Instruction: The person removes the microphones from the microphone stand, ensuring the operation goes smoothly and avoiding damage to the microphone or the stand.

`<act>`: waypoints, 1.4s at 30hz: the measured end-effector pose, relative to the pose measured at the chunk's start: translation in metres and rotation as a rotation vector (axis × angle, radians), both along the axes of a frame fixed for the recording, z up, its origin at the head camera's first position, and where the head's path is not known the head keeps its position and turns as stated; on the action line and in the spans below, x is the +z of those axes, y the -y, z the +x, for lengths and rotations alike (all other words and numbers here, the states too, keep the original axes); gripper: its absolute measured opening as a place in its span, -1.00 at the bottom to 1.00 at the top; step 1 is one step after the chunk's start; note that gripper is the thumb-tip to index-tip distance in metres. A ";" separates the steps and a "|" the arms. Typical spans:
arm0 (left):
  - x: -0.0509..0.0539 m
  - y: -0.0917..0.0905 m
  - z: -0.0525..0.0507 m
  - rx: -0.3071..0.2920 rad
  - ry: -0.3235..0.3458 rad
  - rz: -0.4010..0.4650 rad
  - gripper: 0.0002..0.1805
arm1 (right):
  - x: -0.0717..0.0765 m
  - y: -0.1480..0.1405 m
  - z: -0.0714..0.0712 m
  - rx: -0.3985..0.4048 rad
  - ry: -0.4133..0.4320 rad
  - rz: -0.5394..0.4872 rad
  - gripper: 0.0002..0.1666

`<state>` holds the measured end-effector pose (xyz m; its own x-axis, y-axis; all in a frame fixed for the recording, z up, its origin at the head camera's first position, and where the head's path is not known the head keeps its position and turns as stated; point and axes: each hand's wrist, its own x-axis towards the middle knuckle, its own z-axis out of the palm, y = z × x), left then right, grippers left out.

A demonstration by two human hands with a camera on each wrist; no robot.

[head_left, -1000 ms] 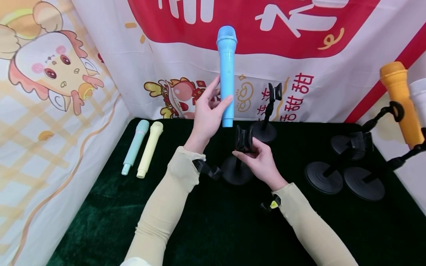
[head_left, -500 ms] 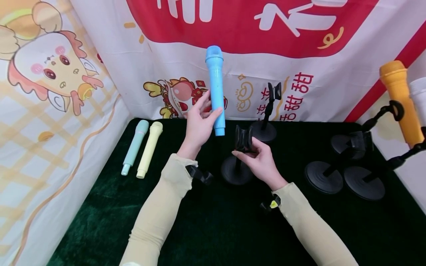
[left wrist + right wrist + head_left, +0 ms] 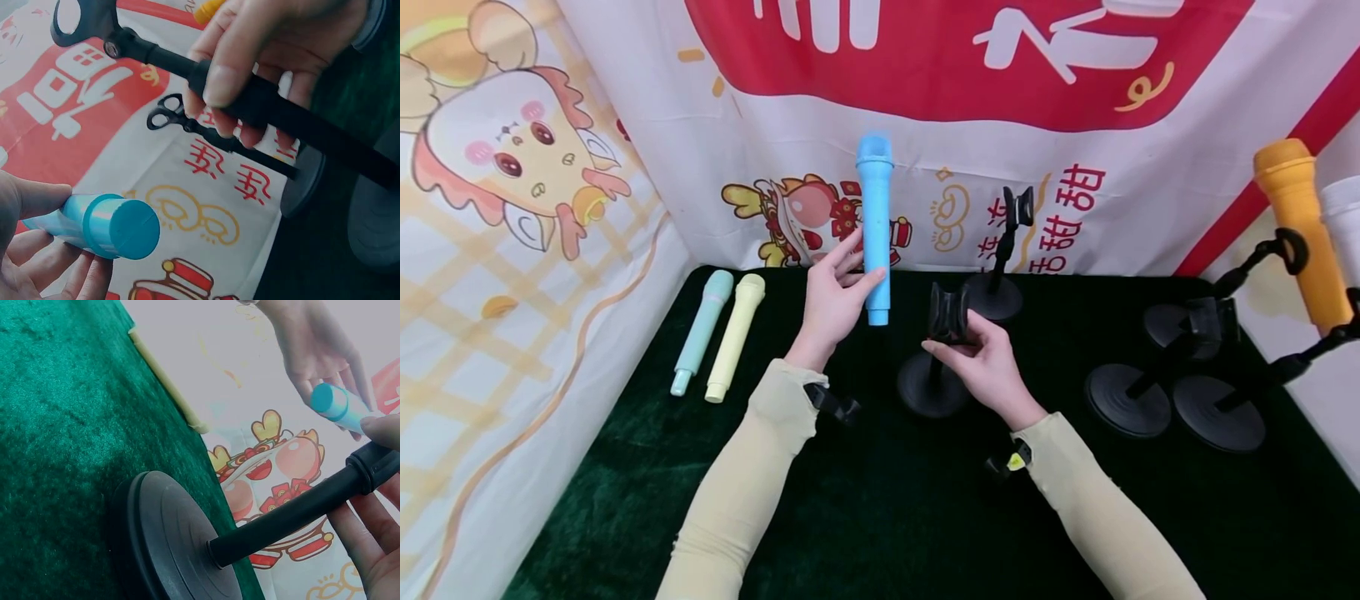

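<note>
A blue microphone point(image 3: 876, 225) is held upright by its lower body in my left hand point(image 3: 835, 300), pinched between thumb and fingers. In the left wrist view the butt end of the blue microphone point(image 3: 134, 228) points towards the camera. My right hand point(image 3: 992, 362) grips the post of a black microphone stand point(image 3: 949, 315) just under its clip. The stand's round base point(image 3: 175, 544) rests on the green cloth in the right wrist view. The clip holds nothing, and the microphone is apart from it, to its left.
A mint microphone point(image 3: 702, 333) and a cream microphone point(image 3: 735, 337) lie at the left. Another stand point(image 3: 996, 292) is behind. Several stands point(image 3: 1129, 400) are at the right, near an orange microphone point(image 3: 1300, 233) and a white one point(image 3: 1343, 208). A printed cloth backdrop point(image 3: 805, 133) hangs behind.
My left hand has moved left and down with the blue microphone, away from the stand. The right hand keeps its grip on the stand, nearly still.
</note>
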<state>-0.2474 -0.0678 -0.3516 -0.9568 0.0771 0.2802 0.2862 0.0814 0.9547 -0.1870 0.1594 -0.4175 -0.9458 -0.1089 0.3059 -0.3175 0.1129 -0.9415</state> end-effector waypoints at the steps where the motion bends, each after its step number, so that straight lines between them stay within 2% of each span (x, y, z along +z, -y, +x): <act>1: 0.001 0.001 0.001 0.001 0.009 -0.004 -0.33 | 0.002 0.000 0.001 0.001 0.002 0.001 -0.64; 6: 0.012 0.006 0.016 0.016 0.045 -0.043 -0.34 | 0.018 0.005 0.011 0.008 -0.005 0.009 -0.67; 8: 0.013 0.008 0.019 0.016 0.049 -0.053 -0.35 | 0.022 0.006 0.013 0.011 -0.006 0.010 -0.67; 17: 0.003 0.017 0.021 -0.008 0.076 -0.062 -0.36 | 0.026 0.006 0.016 0.016 0.005 0.009 -0.67; 22: -0.003 0.024 0.024 -0.005 0.124 -0.080 -0.34 | 0.027 0.005 0.015 0.018 0.009 0.007 -0.68; 23: -0.005 0.025 0.024 -0.001 0.133 -0.087 -0.34 | 0.027 0.005 0.015 0.016 0.011 0.007 -0.68; 30: -0.050 0.041 0.005 0.042 0.133 -0.119 -0.33 | 0.000 0.000 -0.001 0.004 0.023 -0.005 -0.65; 42: -0.067 0.061 0.009 0.073 0.136 -0.155 -0.33 | -0.001 0.000 -0.001 0.003 0.004 -0.014 -0.64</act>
<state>-0.2386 -0.1289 -0.4189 -0.9896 0.0383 0.1388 0.1439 0.2462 0.9585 -0.1878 0.1590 -0.4188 -0.9466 -0.1077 0.3038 -0.3142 0.0983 -0.9443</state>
